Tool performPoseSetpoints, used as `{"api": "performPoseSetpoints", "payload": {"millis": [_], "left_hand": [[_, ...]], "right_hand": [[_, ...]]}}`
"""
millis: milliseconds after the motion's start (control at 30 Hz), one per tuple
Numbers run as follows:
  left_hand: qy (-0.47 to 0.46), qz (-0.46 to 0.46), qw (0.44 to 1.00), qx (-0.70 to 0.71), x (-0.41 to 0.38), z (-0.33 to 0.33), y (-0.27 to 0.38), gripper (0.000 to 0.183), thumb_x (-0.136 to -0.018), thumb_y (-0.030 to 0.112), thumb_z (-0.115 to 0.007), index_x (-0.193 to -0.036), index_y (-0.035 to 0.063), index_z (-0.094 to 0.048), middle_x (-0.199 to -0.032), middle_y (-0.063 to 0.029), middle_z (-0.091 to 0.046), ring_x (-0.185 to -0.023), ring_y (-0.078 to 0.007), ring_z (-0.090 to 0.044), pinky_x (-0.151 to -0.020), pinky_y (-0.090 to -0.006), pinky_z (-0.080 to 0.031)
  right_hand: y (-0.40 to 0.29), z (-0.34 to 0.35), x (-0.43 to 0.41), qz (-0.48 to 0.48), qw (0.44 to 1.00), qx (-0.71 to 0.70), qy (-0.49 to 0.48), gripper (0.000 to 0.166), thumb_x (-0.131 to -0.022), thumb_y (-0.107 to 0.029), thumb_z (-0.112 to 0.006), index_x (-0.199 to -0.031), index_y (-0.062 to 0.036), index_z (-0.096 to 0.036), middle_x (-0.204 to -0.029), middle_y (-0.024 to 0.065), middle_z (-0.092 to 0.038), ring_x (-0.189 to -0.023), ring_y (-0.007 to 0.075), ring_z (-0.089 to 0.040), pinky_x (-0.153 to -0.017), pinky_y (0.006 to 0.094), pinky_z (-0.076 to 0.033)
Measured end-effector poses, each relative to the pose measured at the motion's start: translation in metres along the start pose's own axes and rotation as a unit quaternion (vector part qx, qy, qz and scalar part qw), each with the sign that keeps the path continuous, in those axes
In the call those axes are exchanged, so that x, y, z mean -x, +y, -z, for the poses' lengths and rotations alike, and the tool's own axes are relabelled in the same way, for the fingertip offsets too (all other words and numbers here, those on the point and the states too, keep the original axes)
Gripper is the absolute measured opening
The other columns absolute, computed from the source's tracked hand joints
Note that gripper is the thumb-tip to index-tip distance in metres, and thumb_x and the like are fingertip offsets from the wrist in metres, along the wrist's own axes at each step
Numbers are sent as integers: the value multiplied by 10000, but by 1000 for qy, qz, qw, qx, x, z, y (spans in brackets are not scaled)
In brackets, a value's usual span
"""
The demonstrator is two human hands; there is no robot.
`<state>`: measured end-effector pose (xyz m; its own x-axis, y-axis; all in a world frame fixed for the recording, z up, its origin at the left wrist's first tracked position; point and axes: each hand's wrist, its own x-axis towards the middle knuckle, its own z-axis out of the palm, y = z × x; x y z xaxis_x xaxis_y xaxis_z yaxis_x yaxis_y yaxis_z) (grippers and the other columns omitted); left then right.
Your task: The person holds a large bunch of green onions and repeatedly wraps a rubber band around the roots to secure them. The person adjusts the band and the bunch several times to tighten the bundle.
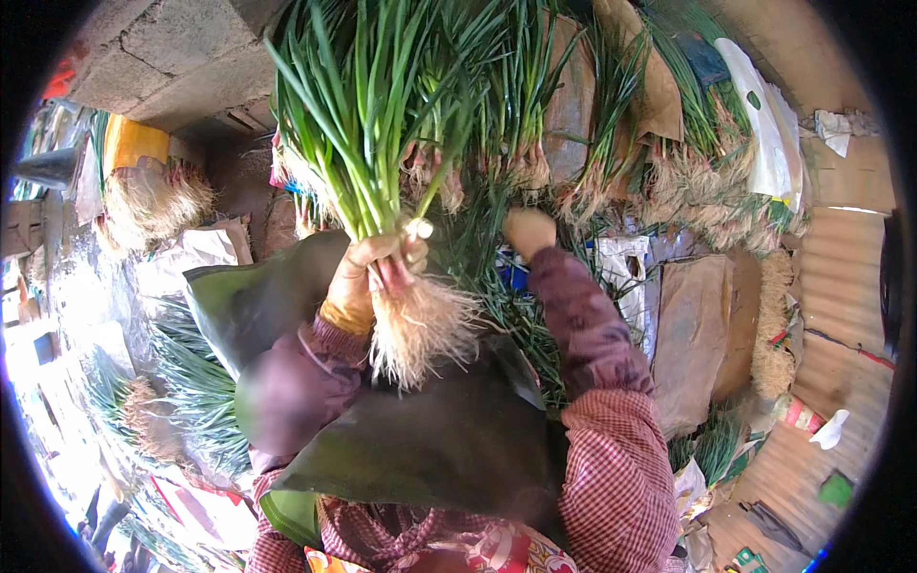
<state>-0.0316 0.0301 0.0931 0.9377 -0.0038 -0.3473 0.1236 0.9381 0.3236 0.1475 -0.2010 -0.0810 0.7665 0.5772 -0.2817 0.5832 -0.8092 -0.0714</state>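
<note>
My left hand (pixel 358 276) grips a bunch of spring onions (pixel 367 136) just above its base. The long green leaves fan upward, and pale stringy roots (pixel 423 329) hang below my fist. My right hand (pixel 530 230) reaches forward among loose green onion leaves (pixel 476 236), beside the row of onions. Its fingers are blurred and turned away, so whether they hold anything does not show. Across my lap lies a dark sheet (pixel 430 444) with a green edge, under the hanging roots.
More spring onions (pixel 534 157) lie in a row ahead, roots towards me. Another root bundle (pixel 157 197) stands at left, near a concrete block wall (pixel 172 50). Further onions (pixel 193 379) lie at lower left. Flattened cardboard (pixel 691 336) and a corrugated wall (pixel 842 272) are at right.
</note>
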Motion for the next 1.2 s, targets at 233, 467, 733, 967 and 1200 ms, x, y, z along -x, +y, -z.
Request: {"api": "performPoseSetpoints", "payload": {"millis": [233, 467, 733, 967, 1200], "left_hand": [[22, 20, 999, -32, 10, 20, -31, 335, -738, 157, -647, -1030, 29, -544, -1029, -126, -574, -783, -177, -522, -677, -325, -476], [45, 12, 998, -46, 15, -1, -32, 420, -753, 212, -602, -1102, -6, -517, -1200, -171, -526, -1039, -274, -556, -878, -408, -473], [-67, 11, 990, 124, 19, 19, -27, 296, -738, 148, -597, -989, 42, -483, -975, -94, -464, -719, -148, -440, -645, -252, -388], [-4, 23, 996, 89, 19, 19, -30, 300, -743, 157, -599, -997, 45, -485, -989, -100, -476, -737, -154, -456, -685, -276, -416], [0, 17, 997, 82, 19, 21, -32, 274, -760, 158, -584, -987, 44, -483, -941, -74, -451, -686, -136, -441, -608, -253, -399]], "right_hand": [[-75, 79, 39, 12, 689, -695, -204, 482, -919, -450, -411, -1081, -25, -571, -653, 0, -512, -587, 102, -512, -532, 254, -412], [-111, 99, 10, 101, 514, -832, -183, 275, -944, -267, -434, -983, -29, -565, -628, -38, -432, -517, 57, -394, -471, 169, -304], [-140, 117, 15, 77, 397, -897, -177, 225, -923, -264, -479, -939, -51, -550, -568, -43, -381, -402, 49, -308, -388, 186, -237], [-135, 79, -6, 134, 607, -783, -16, 214, -891, -248, -546, -883, -34, -552, -554, -50, -384, -394, 42, -281, -375, 199, -209], [-141, 82, 1, 89, 767, -605, 194, 180, -837, -197, -605, -739, -59, -547, -588, 39, -516, -489, 178, -494, -442, 284, -377]]}}
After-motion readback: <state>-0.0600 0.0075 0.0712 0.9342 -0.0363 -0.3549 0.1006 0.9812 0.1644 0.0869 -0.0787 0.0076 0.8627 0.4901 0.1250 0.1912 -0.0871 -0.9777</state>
